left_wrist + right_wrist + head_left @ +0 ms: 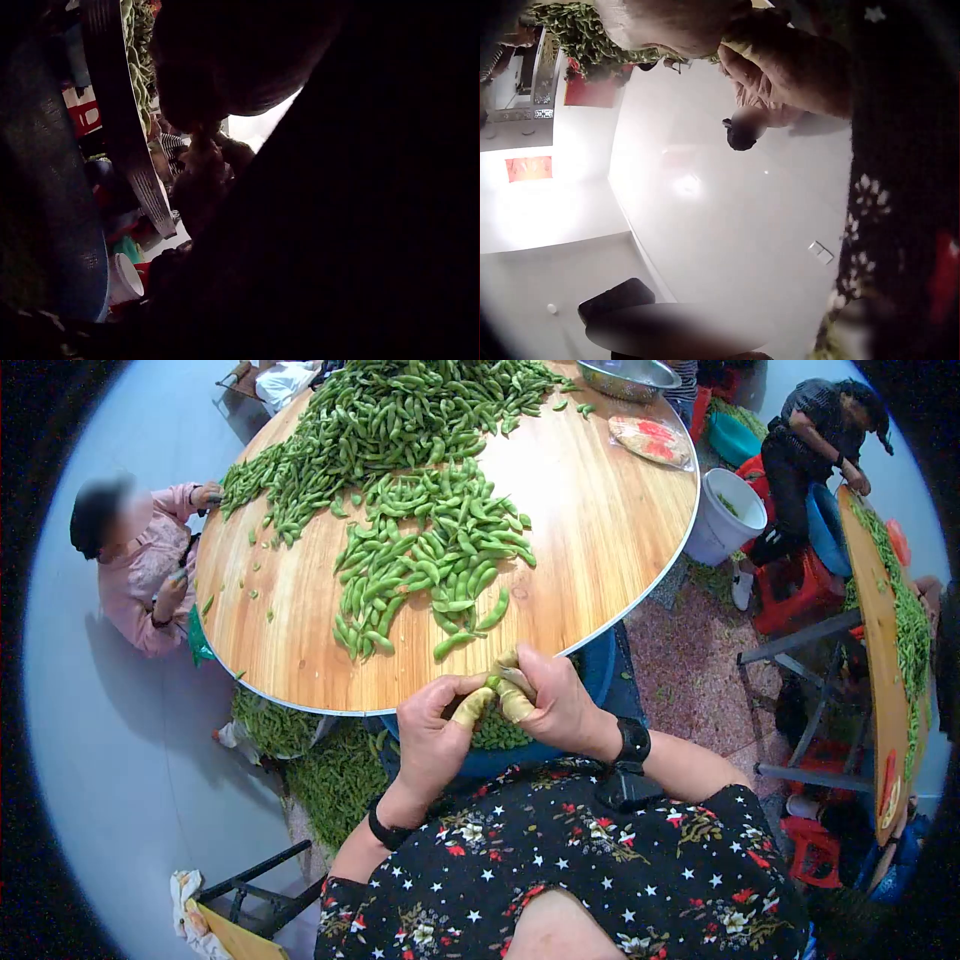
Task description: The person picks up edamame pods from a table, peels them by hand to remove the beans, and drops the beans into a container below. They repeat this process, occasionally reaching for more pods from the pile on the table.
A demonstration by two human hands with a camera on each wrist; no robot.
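Left hand, right hand pinch slim green pod by round wooden table

Head: high, facing down on round table, left hand and right hand close below. Left wrist: very near, dark, under the same table's rim. Right wrist: sideways, sharing pink-clad person with head.

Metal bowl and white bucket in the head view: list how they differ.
The metal bowl stands on the round table; the white bucket stands on the floor beside it. The bowl is shiny and shallow; the bucket is matt white and deep. Both are round and open-topped.
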